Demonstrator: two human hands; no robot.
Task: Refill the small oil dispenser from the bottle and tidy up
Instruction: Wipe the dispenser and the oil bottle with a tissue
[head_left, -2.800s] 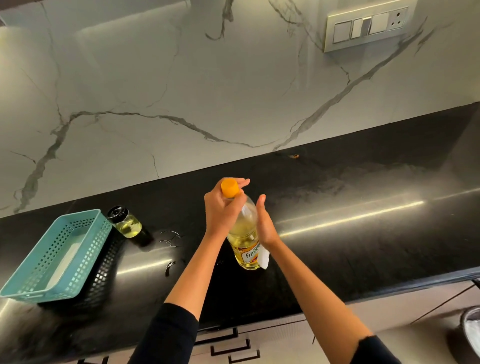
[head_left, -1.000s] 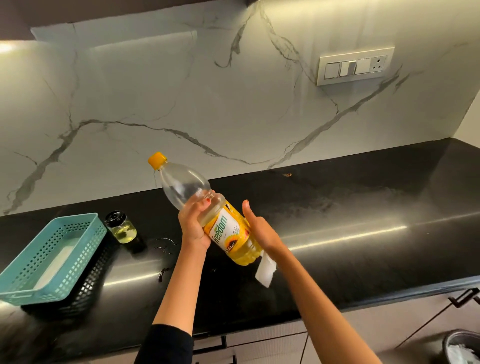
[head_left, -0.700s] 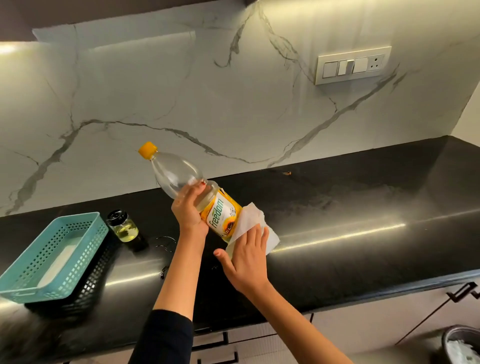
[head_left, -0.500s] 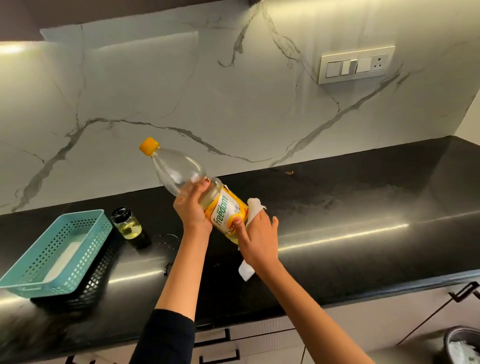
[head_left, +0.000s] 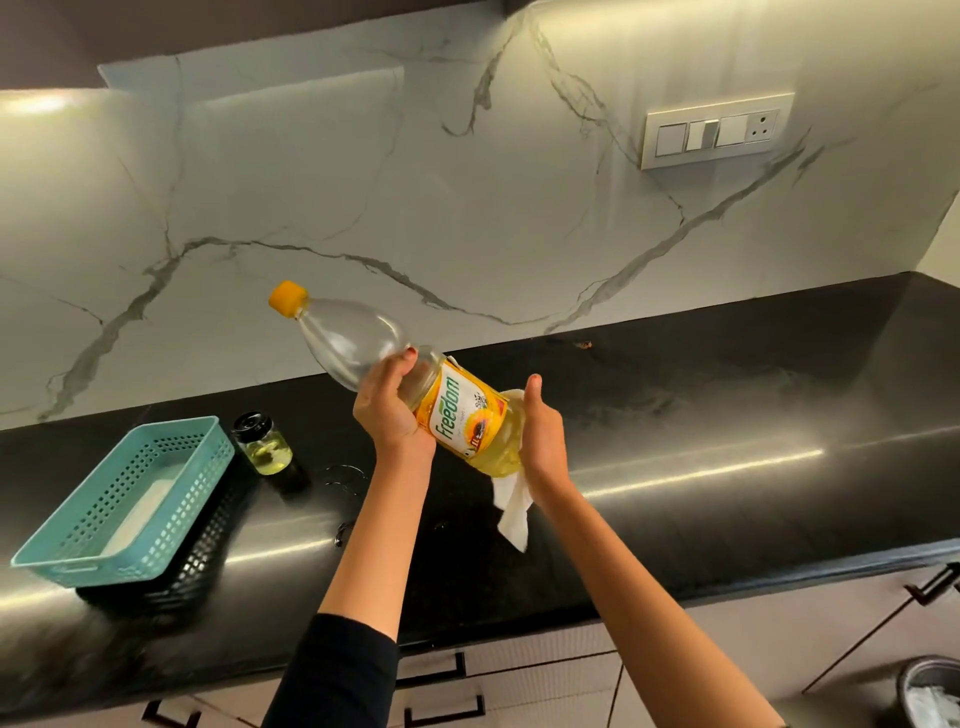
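Left hand (head_left: 387, 410) grasps the bottle (head_left: 467, 415) at its shoulder, fingers curled round the clear upper part. Right hand (head_left: 543, 441) holds a paper towel (head_left: 511, 514) against the bottle's lower end, thumb raised. The bottle is held tilted above the counter (head_left: 727, 415), with the cap (head_left: 287, 297) on and pointing up and to the left.

Progress, as judged: the refill appears complete. The dispenser (head_left: 265, 444) stands upright on the counter just beside the basket (head_left: 171, 514), lid fitted, with pale oil inside. Wiping the bottle looks like the step in hand. Remaining work is probably to set the bottle down, discard the towel and clear any marks (head_left: 345, 475) on the counter.

Not readable:
- The right fingers are hidden behind the bottle.
- The marks near the dispenser may be oil or reflections.
- The white item in the basket cannot be identified.
- The bin (head_left: 930, 691) is cut off at the frame corner.
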